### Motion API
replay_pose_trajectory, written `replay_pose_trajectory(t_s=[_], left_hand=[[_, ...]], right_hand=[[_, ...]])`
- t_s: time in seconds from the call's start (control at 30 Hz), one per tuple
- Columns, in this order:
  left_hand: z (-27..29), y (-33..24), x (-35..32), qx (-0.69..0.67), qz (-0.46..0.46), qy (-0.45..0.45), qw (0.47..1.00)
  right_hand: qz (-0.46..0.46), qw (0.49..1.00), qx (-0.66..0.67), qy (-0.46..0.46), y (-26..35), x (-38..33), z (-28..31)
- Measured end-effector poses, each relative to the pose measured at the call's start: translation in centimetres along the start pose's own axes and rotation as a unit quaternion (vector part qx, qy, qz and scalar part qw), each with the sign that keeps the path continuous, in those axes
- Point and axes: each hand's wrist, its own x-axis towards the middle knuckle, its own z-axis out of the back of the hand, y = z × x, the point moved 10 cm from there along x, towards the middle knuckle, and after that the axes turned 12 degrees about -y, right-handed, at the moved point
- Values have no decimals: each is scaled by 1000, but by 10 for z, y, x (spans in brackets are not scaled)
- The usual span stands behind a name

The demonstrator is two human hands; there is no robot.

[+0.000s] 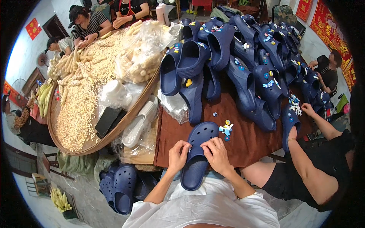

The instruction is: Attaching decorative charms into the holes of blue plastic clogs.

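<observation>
A navy blue clog (pixel 203 137) lies in front of me at the table's edge, its holed toe pointing away and its heel over my lap. My left hand (pixel 178 155) is at its left side, the fingertips pinched around a small whitish piece too small to name. Curled over the right side of the clog, my right hand (pixel 216 153) grips it near the upper's edge. Just beyond lie several loose shoe charms (pixel 227 130) in blue, white and yellow, and a single small round charm (pixel 215 114).
Navy clogs (pixel 243 81) with charms are heaped across the brown cloth (pixel 173 140). To the left stands a wide round tray (pixel 129 123) of corn kernels, with a white slipper (pixel 140 123) beside it. More clogs (pixel 124 186) sit low left. A co-worker's hand (pixel 307 109) is at another clog, right.
</observation>
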Motion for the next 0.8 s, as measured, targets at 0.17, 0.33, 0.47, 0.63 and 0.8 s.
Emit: replay_pose_trajectory(t_s=[0.17,0.33,0.47,0.63,0.8], left_hand=[[2,8,2,-18,13,0,1000],[-1,-21,3,19,-4,77,997],[-7,-12,7,-52,-73,143,986],[-14,2,5,-69,-85,133,985],[-15,23,0,-193,49,48,979]], right_hand=[[-3,1000,16,9,-7,5,-2],[-14,999,33,-16,-14,2,1],[-10,999,29,-28,-13,2,1],[-14,999,25,-35,-16,-1,-2],[-13,998,22,-51,-14,-6,-3]])
